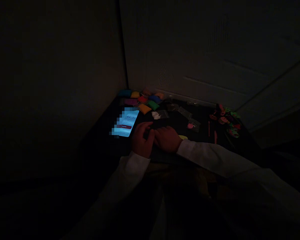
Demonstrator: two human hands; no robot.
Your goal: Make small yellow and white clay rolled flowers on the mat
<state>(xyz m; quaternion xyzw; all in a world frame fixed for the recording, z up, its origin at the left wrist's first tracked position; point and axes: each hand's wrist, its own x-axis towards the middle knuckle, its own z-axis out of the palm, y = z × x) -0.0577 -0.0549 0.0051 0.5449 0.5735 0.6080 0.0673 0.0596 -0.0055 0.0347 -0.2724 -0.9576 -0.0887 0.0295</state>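
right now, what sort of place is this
Probably an indoor room corner with a craft table, though it's very dark: two walls meet behind the table, which bears bright packets and a glowing screen.

A: Whence the single view?
B: From the wearer's head, facing forward and down over left hand [142, 141] and right hand [168, 139].
A: How near?
B: Far enough back to span table [200, 136] and walls [170, 43] beyond.
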